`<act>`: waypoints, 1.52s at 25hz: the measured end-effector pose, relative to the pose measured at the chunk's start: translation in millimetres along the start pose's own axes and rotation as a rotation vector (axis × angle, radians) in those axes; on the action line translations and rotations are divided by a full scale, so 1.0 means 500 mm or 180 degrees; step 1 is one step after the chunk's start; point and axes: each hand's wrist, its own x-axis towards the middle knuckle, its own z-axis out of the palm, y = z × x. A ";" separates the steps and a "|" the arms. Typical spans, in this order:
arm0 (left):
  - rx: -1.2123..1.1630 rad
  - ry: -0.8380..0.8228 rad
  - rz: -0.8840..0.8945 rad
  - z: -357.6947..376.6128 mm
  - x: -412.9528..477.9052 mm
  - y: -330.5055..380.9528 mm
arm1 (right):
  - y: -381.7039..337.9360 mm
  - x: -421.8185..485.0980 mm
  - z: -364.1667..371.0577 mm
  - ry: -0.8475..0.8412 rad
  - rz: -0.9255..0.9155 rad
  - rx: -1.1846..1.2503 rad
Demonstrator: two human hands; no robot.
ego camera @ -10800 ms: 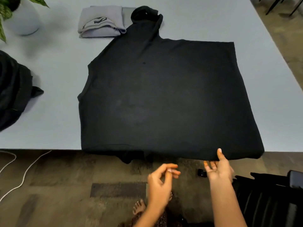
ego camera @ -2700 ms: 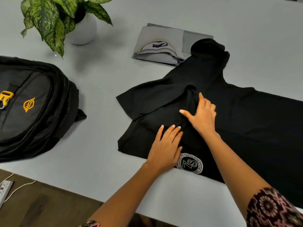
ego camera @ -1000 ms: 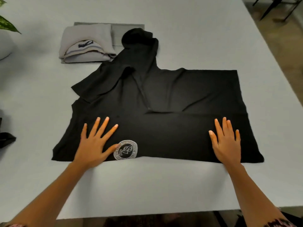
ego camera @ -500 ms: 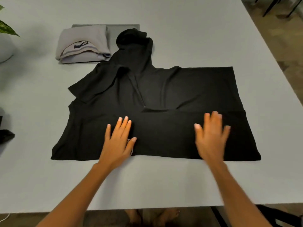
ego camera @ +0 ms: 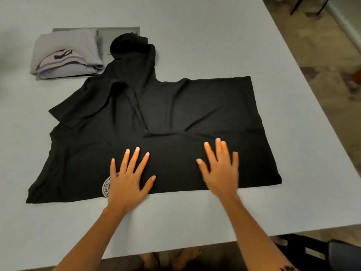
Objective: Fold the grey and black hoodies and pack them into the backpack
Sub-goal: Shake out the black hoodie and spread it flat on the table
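The black hoodie [ego camera: 175, 114] lies spread on the pale table [ego camera: 195, 218], its near part folded up and its hood pointing away from me. My left hand [ego camera: 127, 180] rests flat on the near fold, fingers spread, half covering a round white logo [ego camera: 106, 186]. My right hand [ego camera: 220, 171] lies flat on the same fold to the right. Neither hand holds anything. The grey hoodie [ego camera: 66, 53] sits folded at the far left, beside the black hood. The backpack is out of view.
A flat grey panel [ego camera: 119, 36] lies under and behind the grey hoodie. The table's right edge runs diagonally, with patterned floor [ego camera: 322, 55] beyond it. A dark chair [ego camera: 332, 253] stands at the near right corner.
Both hands have slid along the near fold of the black hoodie: first inward from its outer ends, then slightly left. The logo, covered half a second ago, partly shows again.
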 end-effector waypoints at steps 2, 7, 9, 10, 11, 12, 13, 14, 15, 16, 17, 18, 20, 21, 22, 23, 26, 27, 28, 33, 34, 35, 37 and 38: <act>-0.0037 -0.0045 -0.0027 0.000 0.001 -0.002 | 0.115 0.006 -0.010 0.0028 0.0461 -0.0049; -0.0274 -0.0049 -0.0052 -0.008 0.004 0.015 | 0.259 0.011 -0.034 -0.0314 0.0919 -0.0034; -0.0440 0.0147 -0.0098 -0.023 0.035 0.046 | 0.240 0.037 -0.040 -0.0133 0.1088 0.0101; -0.0519 0.0287 -0.0045 -0.033 0.065 0.066 | 0.220 0.056 -0.047 -0.0008 0.1058 0.0146; -0.0578 0.0418 0.0047 -0.043 0.102 0.089 | 0.195 0.082 -0.055 0.0084 0.0943 0.0191; -0.0631 0.0507 0.0147 -0.053 0.143 0.113 | 0.169 0.113 -0.061 0.0102 0.0764 0.0258; -0.0698 0.0543 0.0231 -0.062 0.190 0.136 | 0.146 0.148 -0.063 0.0033 0.0558 0.0337; -0.0777 0.0513 0.0286 -0.070 0.237 0.155 | 0.124 0.182 -0.064 -0.0105 0.0362 0.0389; -0.0853 0.0430 0.0314 -0.077 0.280 0.169 | 0.108 0.210 -0.056 -0.0257 0.0188 0.0393; -0.0909 0.0316 0.0318 -0.079 0.318 0.178 | 0.103 0.228 -0.046 -0.0385 0.0077 0.0369; -0.0950 0.0191 0.0299 -0.076 0.350 0.180 | 0.108 0.236 -0.033 -0.0436 0.0043 0.0317; -0.0937 0.0029 0.0245 -0.069 0.377 0.175 | 0.120 0.234 -0.021 -0.0411 0.0057 0.0212; -0.0663 -0.0281 0.0132 -0.048 0.409 0.154 | 0.147 0.213 -0.009 -0.0251 0.0119 -0.0007; -0.0499 -0.0308 0.0142 -0.040 0.415 0.144 | 0.156 0.205 -0.008 -0.0244 0.0150 -0.0057; -0.0442 -0.0208 0.0190 -0.037 0.413 0.139 | 0.160 0.200 -0.008 -0.0290 0.0163 -0.0080; -0.0481 0.0001 0.0284 -0.037 0.406 0.142 | 0.159 0.199 -0.009 -0.0348 0.0180 -0.0079; -0.0651 0.0611 0.0915 -0.048 0.327 0.205 | 0.143 0.221 -0.027 -0.0359 0.0409 0.0140; -0.0624 0.0583 0.1223 -0.042 0.286 0.238 | 0.131 0.240 -0.038 -0.0273 0.0405 0.0284; -0.0523 0.0424 0.1506 -0.032 0.250 0.262 | 0.108 0.273 -0.051 -0.0176 0.0274 0.0435; -0.0135 -0.0273 0.2071 0.007 0.206 0.285 | -0.077 0.472 -0.080 -0.0928 -0.1233 0.0725; -0.0132 -0.0378 0.2194 0.005 0.207 0.283 | -0.106 0.495 -0.066 -0.1116 -0.1375 0.0578; -0.0128 -0.0451 0.2302 0.007 0.206 0.282 | -0.124 0.511 -0.047 -0.1225 -0.1404 0.0396; -0.0139 -0.0503 0.2446 0.018 0.203 0.284 | -0.136 0.540 -0.010 -0.1083 -0.1272 0.0088; -0.0121 -0.0491 0.2499 0.024 0.205 0.284 | -0.136 0.556 0.003 -0.0922 -0.1198 0.0005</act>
